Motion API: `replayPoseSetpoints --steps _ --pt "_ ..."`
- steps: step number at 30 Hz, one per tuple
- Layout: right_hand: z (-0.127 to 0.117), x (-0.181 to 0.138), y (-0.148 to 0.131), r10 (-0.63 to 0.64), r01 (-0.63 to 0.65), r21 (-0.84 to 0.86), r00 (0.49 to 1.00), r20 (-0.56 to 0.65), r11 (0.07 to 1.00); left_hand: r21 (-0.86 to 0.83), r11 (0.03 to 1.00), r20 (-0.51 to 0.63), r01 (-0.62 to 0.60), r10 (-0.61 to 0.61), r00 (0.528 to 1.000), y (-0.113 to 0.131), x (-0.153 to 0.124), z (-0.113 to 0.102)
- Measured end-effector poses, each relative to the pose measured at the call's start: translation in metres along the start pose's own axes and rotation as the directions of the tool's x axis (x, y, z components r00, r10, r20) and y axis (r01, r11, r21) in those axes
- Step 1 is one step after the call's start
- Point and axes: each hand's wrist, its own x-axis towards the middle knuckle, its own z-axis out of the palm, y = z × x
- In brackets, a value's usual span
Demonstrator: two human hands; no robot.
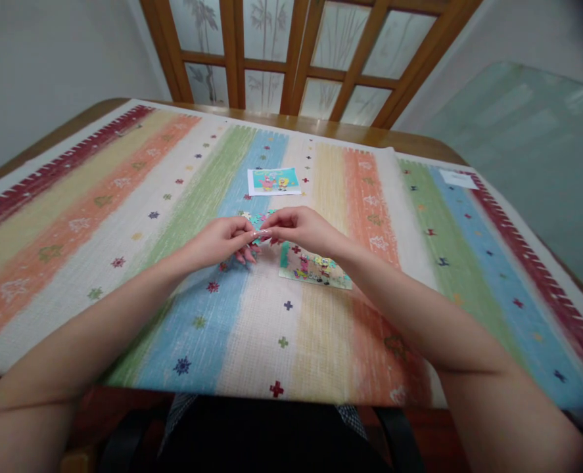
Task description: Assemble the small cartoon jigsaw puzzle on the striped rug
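My left hand (231, 238) and my right hand (301, 226) meet at their fingertips above the cloth. Both are closed in a pinch; whatever they hold is tiny and mostly hidden by the fingers. Just behind and beneath the fingertips lies a small heap of loose teal and multicoloured jigsaw pieces (260, 218), partly covered by my hands. Below my right hand is a partly assembled jigsaw puzzle (315, 268) with a teal left edge and cartoon figures; my right wrist overlaps its upper part. Farther back, a printed reference picture (274, 182) of a pink and a yellow cartoon figure lies flat.
A striped tablecloth (266, 328) with small printed motifs covers the wooden table (409, 141). At the far right lies a white paper slip (459, 179). Beyond the table stand wooden doors with frosted panes (266, 66), and a translucent greenish panel (528, 144) is at the right.
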Motion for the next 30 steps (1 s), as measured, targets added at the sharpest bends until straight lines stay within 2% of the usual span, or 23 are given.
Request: replayPoseSetpoints --steps 3,6,8,11,13,16,18,20,21,23,25,30 --pt "-0.011 -0.014 0.002 0.047 -0.043 0.094 0.998 -0.046 0.995 -0.077 0.996 0.075 0.043 -0.038 0.996 0.02 0.016 0.014" --pt "-0.026 -0.031 0.003 0.063 -0.047 0.123 0.99 -0.129 0.991 -0.114 0.993 0.035 0.018 -0.014 0.999 0.035 0.034 0.028" --pt "-0.033 -0.044 0.003 0.07 -0.049 0.105 0.977 -0.203 0.993 -0.111 0.993 0.013 -0.047 0.049 0.999 0.04 0.044 0.039" --pt "-0.04 -0.062 0.005 0.103 -0.084 0.084 0.961 -0.255 0.993 -0.011 0.978 0.016 -0.21 0.21 0.978 0.042 0.057 0.053" --pt "-0.042 -0.07 0.008 0.144 -0.121 0.109 0.961 -0.236 0.987 0.093 0.95 0.072 -0.298 0.292 0.954 0.043 0.064 0.058" --pt "-0.044 -0.077 0.018 0.178 -0.147 0.162 0.964 -0.199 0.976 0.184 0.923 0.196 -0.337 0.301 0.933 0.045 0.07 0.061" --pt "-0.044 -0.078 0.027 0.16 -0.127 0.165 0.964 -0.212 0.978 0.271 0.904 0.183 -0.33 0.288 0.94 0.044 0.069 0.061" --pt "-0.041 -0.077 0.036 0.127 -0.1 0.119 0.96 -0.248 0.988 0.476 0.815 0.102 -0.331 0.322 0.941 0.038 0.061 0.062" --pt "-0.038 -0.076 0.04 0.113 -0.095 0.08 0.956 -0.27 0.992 0.601 0.727 0.075 -0.333 0.364 0.929 0.034 0.054 0.064" --pt "-0.033 -0.074 0.047 0.096 -0.1 0.006 0.941 -0.324 0.995 0.791 0.483 0.148 -0.375 0.444 0.884 0.022 0.038 0.07" --pt "-0.027 -0.072 0.052 0.089 -0.117 -0.049 0.919 -0.384 0.992 0.844 0.295 0.265 -0.449 0.498 0.826 0.007 0.022 0.08" --pt "-0.021 -0.068 0.056 0.013 -0.162 -0.276 0.882 -0.47 0.947 0.861 0.182 0.322 -0.475 0.527 0.786 -0.021 0.005 0.102"
